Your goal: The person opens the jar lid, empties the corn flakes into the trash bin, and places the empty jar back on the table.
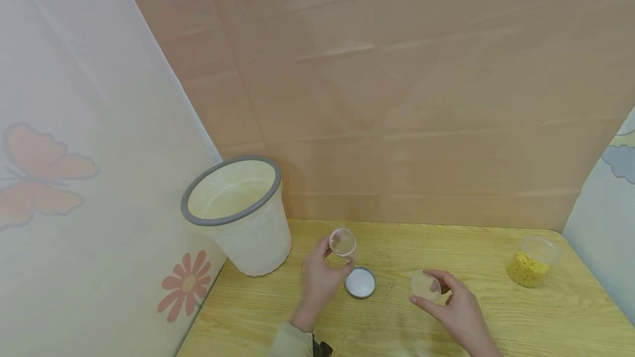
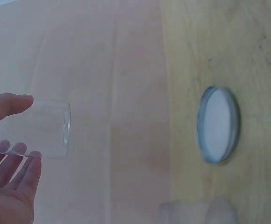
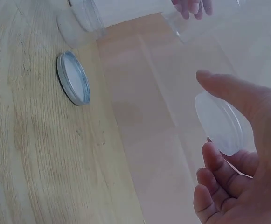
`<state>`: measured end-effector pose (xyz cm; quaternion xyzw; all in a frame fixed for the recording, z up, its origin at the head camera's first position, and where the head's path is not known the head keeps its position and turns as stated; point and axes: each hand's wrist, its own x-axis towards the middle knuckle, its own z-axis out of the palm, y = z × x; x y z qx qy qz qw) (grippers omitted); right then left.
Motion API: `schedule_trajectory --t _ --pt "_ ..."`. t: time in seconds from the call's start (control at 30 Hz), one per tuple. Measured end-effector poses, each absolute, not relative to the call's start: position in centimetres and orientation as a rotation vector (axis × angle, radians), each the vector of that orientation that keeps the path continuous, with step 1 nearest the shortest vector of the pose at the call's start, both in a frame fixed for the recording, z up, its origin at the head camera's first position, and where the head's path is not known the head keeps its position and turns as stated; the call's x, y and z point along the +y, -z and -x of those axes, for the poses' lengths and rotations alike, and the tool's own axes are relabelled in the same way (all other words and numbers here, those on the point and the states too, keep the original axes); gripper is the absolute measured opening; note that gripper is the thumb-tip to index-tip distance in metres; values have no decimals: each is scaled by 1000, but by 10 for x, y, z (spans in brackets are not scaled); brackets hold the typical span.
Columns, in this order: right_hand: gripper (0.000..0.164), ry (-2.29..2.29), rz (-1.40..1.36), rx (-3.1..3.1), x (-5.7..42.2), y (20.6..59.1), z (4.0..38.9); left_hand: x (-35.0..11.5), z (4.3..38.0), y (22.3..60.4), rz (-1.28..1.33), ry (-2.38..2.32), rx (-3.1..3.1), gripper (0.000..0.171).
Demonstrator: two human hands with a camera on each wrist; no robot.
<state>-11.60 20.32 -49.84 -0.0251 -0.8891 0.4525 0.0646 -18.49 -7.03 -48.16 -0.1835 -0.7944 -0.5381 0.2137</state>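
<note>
My left hand point(image 1: 322, 277) grips a clear jar point(image 1: 343, 242) above the table. Thumb and fingers point(image 2: 29, 177) lie on opposite sides of it, and it looks empty. In my right hand point(image 1: 458, 310) a round translucent plastic cap point(image 3: 217, 122) is pinched between thumb and fingers, apart from the jar. A metal lid point(image 1: 360, 282) lies between the hands on the table, its white inside facing up. Another see-through thing point(image 3: 77, 28) stands beside that lid in the right wrist view; its kind is unclear, and the left hand mostly hides it from the head view.
A tall whitish bin point(image 1: 253, 241) with a grey rim stands at the table's back left. Toward the right end, a clear jar point(image 1: 529, 269) holds small yellow pieces. Behind the wooden table point(image 1: 397, 236) hangs a brown backdrop point(image 1: 397, 98).
</note>
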Motion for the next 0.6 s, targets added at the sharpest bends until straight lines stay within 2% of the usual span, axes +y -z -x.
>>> schedule_trajectory --t 0.13,0.4,0.6 --pt "68 -1349 94 -2713 207 505 117 -57 181 497 578 1571 -2225 60" --pt "67 -1380 96 -2828 218 524 120 -34 169 528 549 1717 -2416 63" --pt "72 -1332 64 -2858 224 536 126 -14 164 548 594 1711 -2463 62"
